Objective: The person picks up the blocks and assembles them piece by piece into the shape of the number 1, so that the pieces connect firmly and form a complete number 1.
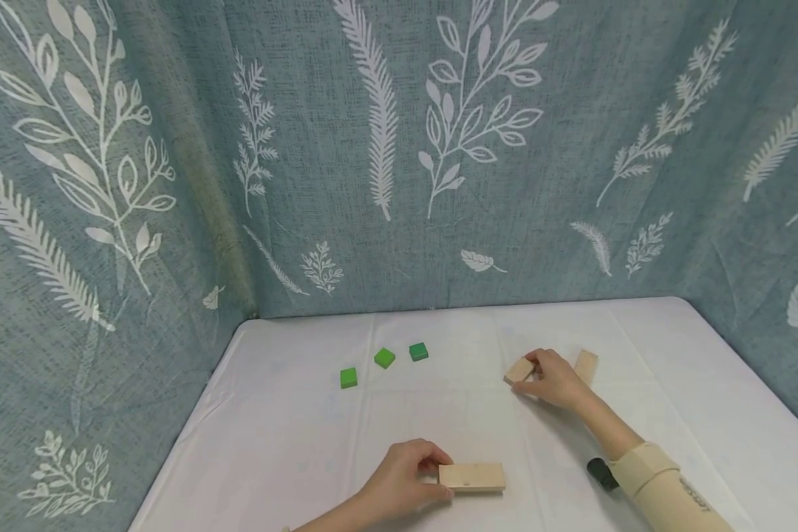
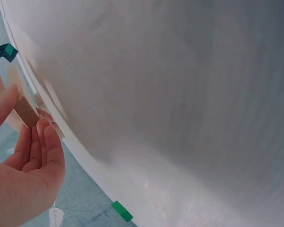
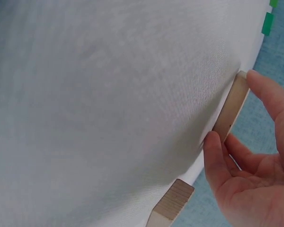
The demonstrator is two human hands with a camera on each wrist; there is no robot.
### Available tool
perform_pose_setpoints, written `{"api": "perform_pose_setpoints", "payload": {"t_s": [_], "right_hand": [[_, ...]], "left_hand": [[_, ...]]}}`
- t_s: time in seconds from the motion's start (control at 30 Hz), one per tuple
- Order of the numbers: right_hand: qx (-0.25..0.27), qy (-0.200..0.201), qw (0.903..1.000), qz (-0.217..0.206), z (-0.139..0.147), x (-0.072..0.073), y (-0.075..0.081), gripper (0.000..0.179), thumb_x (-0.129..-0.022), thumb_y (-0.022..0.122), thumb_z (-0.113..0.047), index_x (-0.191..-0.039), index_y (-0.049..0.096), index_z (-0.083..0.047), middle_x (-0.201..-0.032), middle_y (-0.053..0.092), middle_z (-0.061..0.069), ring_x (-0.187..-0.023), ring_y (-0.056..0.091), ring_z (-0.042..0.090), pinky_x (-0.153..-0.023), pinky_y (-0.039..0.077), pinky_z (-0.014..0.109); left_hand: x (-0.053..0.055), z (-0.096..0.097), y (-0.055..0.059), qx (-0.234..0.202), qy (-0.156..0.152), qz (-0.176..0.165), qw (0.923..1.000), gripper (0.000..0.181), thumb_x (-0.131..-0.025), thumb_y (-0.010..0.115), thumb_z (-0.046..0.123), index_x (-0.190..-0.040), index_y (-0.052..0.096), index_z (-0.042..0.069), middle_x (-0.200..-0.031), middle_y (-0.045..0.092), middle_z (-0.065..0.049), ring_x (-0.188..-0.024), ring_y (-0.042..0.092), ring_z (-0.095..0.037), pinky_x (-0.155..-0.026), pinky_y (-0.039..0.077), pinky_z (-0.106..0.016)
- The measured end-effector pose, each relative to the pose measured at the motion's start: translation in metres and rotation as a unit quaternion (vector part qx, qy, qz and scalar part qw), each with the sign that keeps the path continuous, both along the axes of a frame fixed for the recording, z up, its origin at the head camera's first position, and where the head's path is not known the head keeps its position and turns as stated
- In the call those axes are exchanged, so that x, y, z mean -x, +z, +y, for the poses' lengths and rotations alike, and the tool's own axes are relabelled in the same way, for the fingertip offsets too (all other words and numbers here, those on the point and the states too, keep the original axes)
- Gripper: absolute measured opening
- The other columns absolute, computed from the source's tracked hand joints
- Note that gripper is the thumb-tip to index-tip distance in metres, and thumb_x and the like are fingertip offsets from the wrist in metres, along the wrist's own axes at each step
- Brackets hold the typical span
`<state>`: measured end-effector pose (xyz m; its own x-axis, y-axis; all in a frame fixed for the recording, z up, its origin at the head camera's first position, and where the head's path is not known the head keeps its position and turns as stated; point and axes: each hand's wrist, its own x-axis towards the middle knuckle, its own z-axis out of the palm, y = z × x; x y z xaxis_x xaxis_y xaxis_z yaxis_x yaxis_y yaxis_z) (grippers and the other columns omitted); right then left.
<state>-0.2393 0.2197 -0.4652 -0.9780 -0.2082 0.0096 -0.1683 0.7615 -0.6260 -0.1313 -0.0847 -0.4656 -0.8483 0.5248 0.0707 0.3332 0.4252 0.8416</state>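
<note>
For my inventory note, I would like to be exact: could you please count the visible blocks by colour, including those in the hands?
Green blocks: 3
Wood-coloured blocks: 3
Total: 6

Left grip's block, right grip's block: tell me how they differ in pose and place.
The left block, in the left grip, runs straight across the head view; the right block, in the right grip, slants. The left block is closer to the head camera; the right block is farther off. Both are pale wood.
</note>
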Motion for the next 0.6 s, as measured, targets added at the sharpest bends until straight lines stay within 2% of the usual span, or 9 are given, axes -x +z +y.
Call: {"api": "perform_pose_setpoints", "payload": {"t_s": [0.4, 0.6], "right_hand": [[-0.001, -0.001, 1.0, -0.001, 0.0003, -0.0005, -0.0008, 0.06, -0.082, 0.078, -0.022, -0.121, 0.051, 0.015, -0.106, 0.056, 0.02, -0.096, 0.054, 0.03, -0.082, 0.047, 0.045], [0.0, 0.004, 1.0, 0.004, 0.0012, 0.0005, -0.0009, 0.06, -0.082, 0.078, -0.021, -0.121, 0.051, 0.015, -0.106, 0.056, 0.021, -0.097, 0.054, 0.031, -0.083, 0.047, 0.046]], "left_hand": [[-0.0029, 0.0036, -0.0024, 0.033, -0.01, -0.005, 0.9994, 0.026, -0.072, 0.086, 0.01, -0.093, 0.07, 0.01, -0.083, 0.059, 0.014, -0.075, 0.053, 0.0, -0.071, 0.046, -0.019], [-0.004, 0.0046, -0.0037, 0.03, -0.016, -0.01, 0.9994, 0.026, -0.071, 0.086, 0.01, -0.092, 0.07, 0.01, -0.082, 0.059, 0.012, -0.075, 0.051, 0.0, -0.069, 0.045, -0.019]]}}
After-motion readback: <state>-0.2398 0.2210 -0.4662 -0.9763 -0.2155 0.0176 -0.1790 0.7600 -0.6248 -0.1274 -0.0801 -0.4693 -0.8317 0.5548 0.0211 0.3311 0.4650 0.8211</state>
